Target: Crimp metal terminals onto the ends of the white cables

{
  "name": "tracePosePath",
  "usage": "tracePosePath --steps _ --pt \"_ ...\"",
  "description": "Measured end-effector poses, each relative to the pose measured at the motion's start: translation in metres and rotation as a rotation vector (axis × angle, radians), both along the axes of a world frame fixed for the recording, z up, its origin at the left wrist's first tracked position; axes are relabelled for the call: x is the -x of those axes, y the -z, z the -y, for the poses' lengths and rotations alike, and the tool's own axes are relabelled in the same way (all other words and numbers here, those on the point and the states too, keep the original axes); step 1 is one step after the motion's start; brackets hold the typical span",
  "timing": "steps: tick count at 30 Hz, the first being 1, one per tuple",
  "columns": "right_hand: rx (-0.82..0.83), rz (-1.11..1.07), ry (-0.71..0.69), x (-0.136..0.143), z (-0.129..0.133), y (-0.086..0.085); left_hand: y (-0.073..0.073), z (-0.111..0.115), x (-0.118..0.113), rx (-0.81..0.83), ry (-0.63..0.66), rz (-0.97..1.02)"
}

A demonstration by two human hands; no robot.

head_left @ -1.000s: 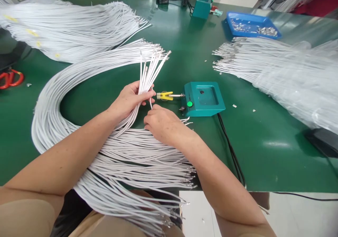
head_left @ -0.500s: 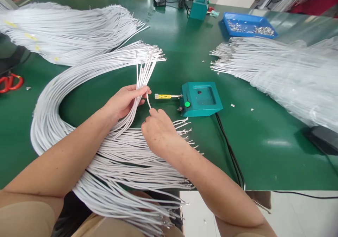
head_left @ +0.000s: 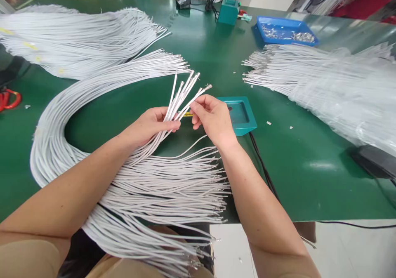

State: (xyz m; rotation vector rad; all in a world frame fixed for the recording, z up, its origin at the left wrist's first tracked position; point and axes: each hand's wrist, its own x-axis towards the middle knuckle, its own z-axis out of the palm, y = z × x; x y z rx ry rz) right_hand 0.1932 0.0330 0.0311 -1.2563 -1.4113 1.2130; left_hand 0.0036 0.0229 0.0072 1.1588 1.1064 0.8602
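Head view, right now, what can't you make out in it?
All in the head view:
Held wires: too overlapped, and too covered by the left hand, to count.
Near teal box: left side hidden by the right hand.
Yellow piece: mostly hidden by hands and wires.
Red handles: cut off by the left edge.
Silver bits: too small to tell apart.

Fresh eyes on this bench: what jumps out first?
First, the sideways U of white wires, curving round at left on the green table. Mid-picture, the left hand holds a fanned wire bunch, the right hand pinching at its right edge. Beyond, the blue tray stands out at the far side.
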Motion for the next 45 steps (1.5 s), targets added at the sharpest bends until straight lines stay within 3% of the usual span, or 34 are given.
tracePosePath --steps 5,8,19,30,36,40,45 --pt "0.011 -0.125 -0.102 0.007 0.003 0.004 -0.006 0.002 -0.002 0.008 -0.01 0.128" --pt "0.063 -0.141 -0.183 0.011 0.006 0.004 -0.007 0.002 -0.003 -0.026 -0.016 0.108" --pt "0.083 -0.287 -0.03 0.013 0.003 0.01 -0.003 0.004 -0.001 -0.109 0.028 -0.095" --pt "0.281 -0.502 -0.186 0.01 0.001 0.007 -0.001 0.002 -0.003 -0.106 -0.043 0.066" --pt "0.354 -0.529 -0.246 0.009 -0.001 0.009 -0.006 0.006 -0.007 -0.216 -0.101 -0.036" --pt "0.377 -0.513 -0.201 0.01 0.0 0.006 -0.007 0.008 -0.01 -0.263 -0.082 -0.096" --pt "0.394 -0.508 -0.271 0.011 0.001 0.007 -0.008 0.011 -0.015 -0.296 -0.046 -0.126"
